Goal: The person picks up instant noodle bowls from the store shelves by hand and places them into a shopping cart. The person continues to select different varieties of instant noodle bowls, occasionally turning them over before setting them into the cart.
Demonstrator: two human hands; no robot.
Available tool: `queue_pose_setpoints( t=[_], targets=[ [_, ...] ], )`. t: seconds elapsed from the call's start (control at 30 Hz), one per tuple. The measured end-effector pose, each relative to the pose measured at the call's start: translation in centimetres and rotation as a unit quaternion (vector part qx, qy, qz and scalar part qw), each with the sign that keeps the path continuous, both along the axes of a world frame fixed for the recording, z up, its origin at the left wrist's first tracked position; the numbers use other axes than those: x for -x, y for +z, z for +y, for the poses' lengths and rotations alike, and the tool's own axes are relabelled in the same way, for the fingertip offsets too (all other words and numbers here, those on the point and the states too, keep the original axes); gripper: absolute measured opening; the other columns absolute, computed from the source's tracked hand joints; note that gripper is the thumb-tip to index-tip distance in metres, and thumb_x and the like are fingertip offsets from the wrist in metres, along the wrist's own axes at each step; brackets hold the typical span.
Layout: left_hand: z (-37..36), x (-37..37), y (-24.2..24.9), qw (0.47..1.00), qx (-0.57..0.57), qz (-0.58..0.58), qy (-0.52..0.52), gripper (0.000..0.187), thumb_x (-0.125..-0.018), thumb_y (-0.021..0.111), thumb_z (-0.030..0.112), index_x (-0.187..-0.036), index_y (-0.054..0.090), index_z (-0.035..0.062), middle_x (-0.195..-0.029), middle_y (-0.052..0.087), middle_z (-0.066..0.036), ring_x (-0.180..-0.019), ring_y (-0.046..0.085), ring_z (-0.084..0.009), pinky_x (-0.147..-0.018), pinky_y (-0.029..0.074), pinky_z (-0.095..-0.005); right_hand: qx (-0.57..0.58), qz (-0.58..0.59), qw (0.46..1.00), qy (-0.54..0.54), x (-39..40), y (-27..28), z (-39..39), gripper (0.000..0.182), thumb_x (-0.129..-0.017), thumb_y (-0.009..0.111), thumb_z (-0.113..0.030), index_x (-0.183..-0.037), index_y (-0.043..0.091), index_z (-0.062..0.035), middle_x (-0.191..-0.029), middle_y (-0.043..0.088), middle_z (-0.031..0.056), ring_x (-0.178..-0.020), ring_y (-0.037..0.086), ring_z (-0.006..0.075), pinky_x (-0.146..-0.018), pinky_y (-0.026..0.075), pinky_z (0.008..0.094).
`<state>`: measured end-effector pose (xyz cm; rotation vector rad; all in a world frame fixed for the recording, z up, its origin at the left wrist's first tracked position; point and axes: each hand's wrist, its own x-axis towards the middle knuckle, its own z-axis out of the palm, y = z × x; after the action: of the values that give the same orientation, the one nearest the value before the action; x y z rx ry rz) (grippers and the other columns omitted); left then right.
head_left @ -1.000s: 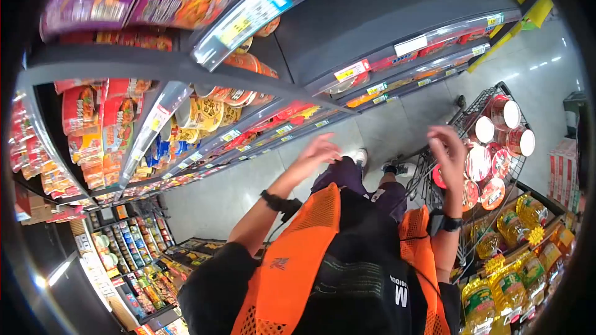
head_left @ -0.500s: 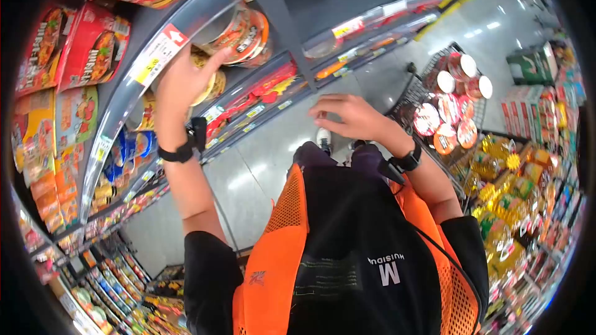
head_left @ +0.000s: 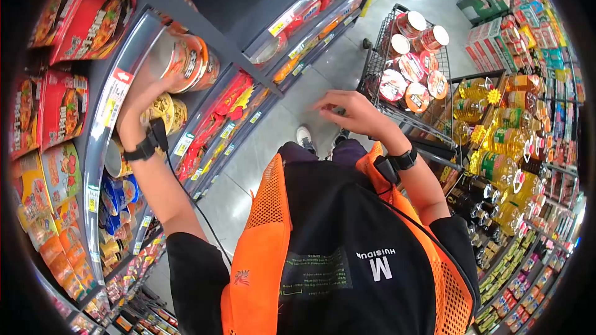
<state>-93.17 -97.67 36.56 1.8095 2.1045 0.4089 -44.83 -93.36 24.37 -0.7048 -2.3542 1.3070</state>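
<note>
My left hand reaches up into the shelf at the left and closes around an orange instant-noodle bowl lying on its side at the shelf's front. More bowls of the same kind lie behind it. My right hand hovers in mid-air in front of my chest, fingers loosely spread, holding nothing. It is just left of the wire shopping cart, which holds several red-lidded noodle bowls.
Shelves of packaged noodles run along the left with price tags on the rails. Bottles of yellow cooking oil fill the shelves at right. Grey aisle floor lies between; my shoes stand on it.
My left hand rose from waist height to the upper shelf and took hold of an orange noodle bowl. My right hand drew away from the cart toward my front.
</note>
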Motion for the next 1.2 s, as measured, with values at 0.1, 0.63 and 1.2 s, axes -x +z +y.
queue_pose_setpoints(
  t=[0.1,0.63,1.2],
  targets=[
    [-2.1,-3.1,1.8,0.999,-0.012,-0.048,0.009,0.103,-0.076,0.089,0.025,-0.158,0.035,-0.003,-0.158,0.046,-0.02,-0.148,0.043,-0.0305,-0.124,0.03,-0.0386,-0.001,0.005,1.0,-0.028,-1.5,0.1,-0.1,0.018,-0.097,0.068,-0.017,-0.112,0.074,-0.0075,-0.099,0.074,0.0111,-0.09,0.074,0.0271,-0.079,0.057,0.0382],
    [-3.4,-23.1,0.4,0.964,-0.06,-0.123,-0.23,0.125,-0.053,0.099,0.021,-0.162,0.038,0.01,-0.147,0.039,-0.023,-0.138,0.042,-0.0443,-0.115,0.039,-0.049,0.324,0.127,0.937,-0.004,-4.6,0.9,-0.1,0.088,-0.098,0.076,-0.032,-0.166,0.024,-0.0136,-0.153,0.047,0.0163,-0.129,0.057,0.0236,-0.107,0.05,0.0429],
    [30.9,-54.1,-25.1,0.946,-0.126,-0.089,-0.285,0.12,-0.061,0.098,0.037,-0.162,0.037,0.0167,-0.142,0.039,-0.027,-0.133,0.046,-0.047,-0.113,0.043,-0.0512,0.022,-0.258,0.754,-0.603,-49.3,-12.8,-6.8,0.044,-0.097,0.072,-0.027,-0.136,0.064,-0.0068,-0.131,0.065,0.0185,-0.125,0.061,0.0349,-0.108,0.047,0.042]
  ],
)
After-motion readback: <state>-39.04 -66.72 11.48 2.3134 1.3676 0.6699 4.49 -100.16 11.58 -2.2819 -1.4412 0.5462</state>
